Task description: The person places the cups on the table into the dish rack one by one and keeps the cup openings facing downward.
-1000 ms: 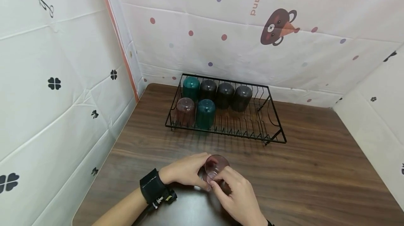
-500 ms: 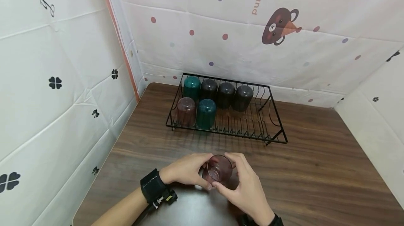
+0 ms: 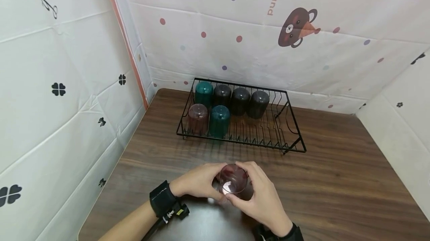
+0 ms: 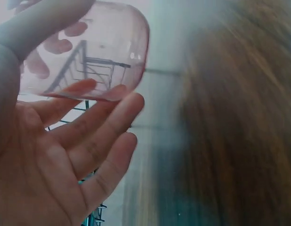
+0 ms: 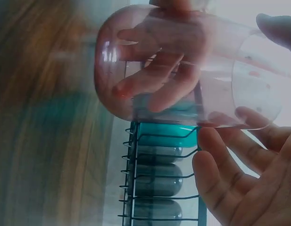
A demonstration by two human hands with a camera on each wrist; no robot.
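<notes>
A clear pink plastic cup (image 3: 233, 179) is held between both hands just above the near part of the wooden table (image 3: 336, 181), its mouth turned toward me. My left hand (image 3: 198, 181) grips its left side, and the left wrist view shows the fingers under the cup (image 4: 88, 56). My right hand (image 3: 260, 196) wraps round its right side; in the right wrist view the cup (image 5: 183, 70) lies sideways with fingers seen through it. A black wire rack (image 3: 289, 125) stands further back with several cups upside down in it.
In the rack are a pink cup (image 3: 198, 118), two teal cups (image 3: 219, 121), (image 3: 203, 93) and three dark cups (image 3: 239, 101); the rack's right half is bare wire. Patterned white sheets wall the table on the left, back and right.
The right hand has moved from the cup's near rim round to its right side, and the cup has tipped so that its mouth faces me more squarely.
</notes>
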